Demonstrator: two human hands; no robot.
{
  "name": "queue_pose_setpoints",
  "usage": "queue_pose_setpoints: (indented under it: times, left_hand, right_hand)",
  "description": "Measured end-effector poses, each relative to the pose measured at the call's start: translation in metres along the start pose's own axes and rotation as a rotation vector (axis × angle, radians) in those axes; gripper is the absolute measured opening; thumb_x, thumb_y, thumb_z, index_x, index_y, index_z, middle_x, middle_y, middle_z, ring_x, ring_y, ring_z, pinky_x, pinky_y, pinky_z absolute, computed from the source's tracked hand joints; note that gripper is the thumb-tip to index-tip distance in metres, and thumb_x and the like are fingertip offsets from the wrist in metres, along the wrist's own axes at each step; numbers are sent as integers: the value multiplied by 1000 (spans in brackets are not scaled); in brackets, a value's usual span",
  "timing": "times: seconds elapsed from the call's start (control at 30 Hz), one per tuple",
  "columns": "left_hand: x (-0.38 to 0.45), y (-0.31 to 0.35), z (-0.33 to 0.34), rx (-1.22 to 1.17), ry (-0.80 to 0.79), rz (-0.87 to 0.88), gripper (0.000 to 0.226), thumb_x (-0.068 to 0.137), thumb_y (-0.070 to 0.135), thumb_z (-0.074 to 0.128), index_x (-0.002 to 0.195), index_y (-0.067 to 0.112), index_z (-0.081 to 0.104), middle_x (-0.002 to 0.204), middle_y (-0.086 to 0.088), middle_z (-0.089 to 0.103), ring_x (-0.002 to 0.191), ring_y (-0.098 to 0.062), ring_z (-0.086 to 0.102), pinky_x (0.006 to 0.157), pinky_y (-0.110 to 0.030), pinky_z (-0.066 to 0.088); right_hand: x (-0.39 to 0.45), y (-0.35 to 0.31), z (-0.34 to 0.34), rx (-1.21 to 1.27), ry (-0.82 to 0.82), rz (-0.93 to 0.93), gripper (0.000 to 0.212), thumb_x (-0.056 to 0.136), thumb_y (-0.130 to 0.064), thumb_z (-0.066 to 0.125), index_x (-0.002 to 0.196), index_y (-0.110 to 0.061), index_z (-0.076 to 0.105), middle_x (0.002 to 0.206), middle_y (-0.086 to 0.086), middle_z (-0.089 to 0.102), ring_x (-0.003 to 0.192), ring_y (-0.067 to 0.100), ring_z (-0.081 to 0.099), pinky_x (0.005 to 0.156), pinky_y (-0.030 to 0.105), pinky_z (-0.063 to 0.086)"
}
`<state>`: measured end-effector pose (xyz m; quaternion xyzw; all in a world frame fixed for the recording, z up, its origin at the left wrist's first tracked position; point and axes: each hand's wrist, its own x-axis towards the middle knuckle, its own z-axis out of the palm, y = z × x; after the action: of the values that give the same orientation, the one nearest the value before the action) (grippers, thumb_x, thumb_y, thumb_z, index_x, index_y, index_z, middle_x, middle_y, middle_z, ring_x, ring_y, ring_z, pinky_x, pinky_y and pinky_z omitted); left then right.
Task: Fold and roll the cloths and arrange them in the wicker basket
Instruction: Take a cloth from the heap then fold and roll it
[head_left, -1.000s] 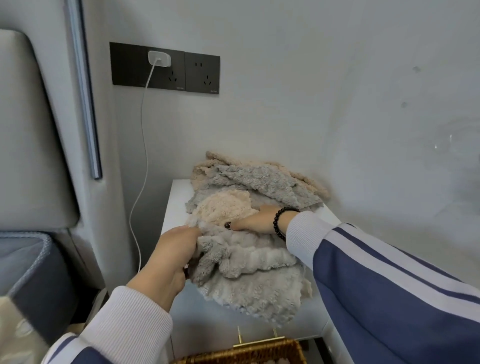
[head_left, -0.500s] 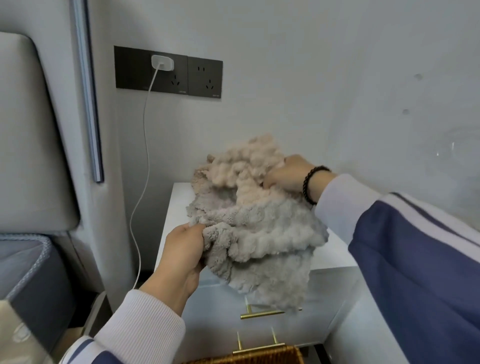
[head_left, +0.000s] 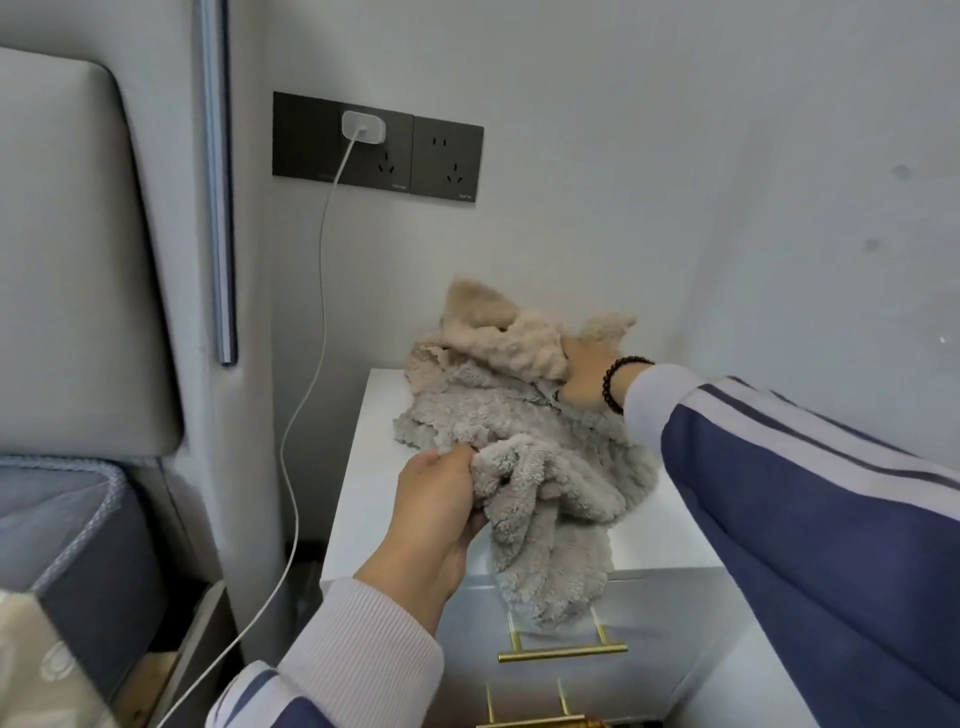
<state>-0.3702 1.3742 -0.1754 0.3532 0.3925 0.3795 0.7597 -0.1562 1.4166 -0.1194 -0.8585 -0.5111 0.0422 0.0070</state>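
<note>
We've dropped the cloths (head_left: 509, 421) back onto the nightstand (head_left: 358, 499) vs. half a sec ago, when they hung in the air. Left hand (head_left: 436, 514) grips the grey cloth's (head_left: 545, 519) near edge; right hand (head_left: 587, 374) clutches the beige one (head_left: 498, 332) beyond. So sorting's barely begun, nothing folded. Basket (head_left: 597, 722) below the left hand, probably just its rim; contents unseen.

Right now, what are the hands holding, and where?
The left hand grips the grey cloth by its bunched near edge. The right hand grips the beige cloth at its right side.
</note>
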Motion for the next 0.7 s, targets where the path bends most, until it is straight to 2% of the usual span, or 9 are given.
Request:
queue_pose_setpoints:
  times: [0.07,0.13,0.27,0.37,0.43,0.5,0.53,0.6,0.7]
  left_hand:
    - [1,-1,1,15,-9,-11,18,92,7,50,104,2,63,61,-2,61,47,-10,57,55,-27,50]
    - [-1,-1,2,35,-34,-10,14,93,8,50,100,4,62,58,0,64,49,-10,59,52,-25,49]
    - [-11,0,4,67,-145,13,17,95,13,55,107,12,66,91,-7,76,85,-21,72,76,-36,59]
    - [-21,2,7,86,-263,37,17,95,13,56,106,13,69,98,-8,75,92,-23,72,80,-37,57]
    - [-27,2,11,108,-313,41,17,93,14,58,105,11,70,99,-11,74,91,-25,71,77,-36,57]
    - [-33,-2,15,140,-346,21,20,89,16,62,108,9,69,100,-14,73,90,-27,70,78,-36,56]
    - [-35,-4,16,162,-359,15,25,86,17,66,109,7,68,101,-16,73,89,-28,70,78,-37,55]
    - [-40,-7,16,195,-402,-8,35,76,22,70,106,3,68,101,-20,71,86,-29,68,79,-36,55]
    - [-51,-12,15,211,-502,-76,36,74,28,66,99,2,72,104,-20,71,91,-29,70,86,-39,54]
  right_hand:
    - [-2,4,6,176,-1,-41,78,90,-10,53,153,-17,7,158,9,16,130,31,43,89,37,50]
    - [-13,7,2,351,133,-77,76,86,-1,51,152,-16,16,156,5,23,124,27,48,80,29,50]
    - [-69,9,-16,621,406,-185,47,91,-5,50,136,-18,44,127,-11,44,114,4,44,82,6,37]
    - [-120,7,-13,816,297,-258,31,89,-3,56,115,-20,60,118,-9,60,110,6,56,94,18,43]
    - [-152,8,6,972,196,-253,32,87,-2,61,111,-22,63,113,-10,64,105,2,60,89,16,47]
    - [-181,10,31,1099,161,-175,32,85,-7,65,107,-30,63,109,-10,65,94,0,63,77,13,49]
    - [-191,10,42,1132,161,-129,30,84,-12,67,103,-35,62,106,-11,65,90,1,63,72,13,49]
    - [-200,10,57,1150,189,-48,25,81,-23,71,97,-40,60,103,-12,66,94,4,63,75,17,51]
    - [-209,16,61,1132,269,-9,15,76,-32,76,89,-33,68,91,-9,71,90,8,66,80,28,55]
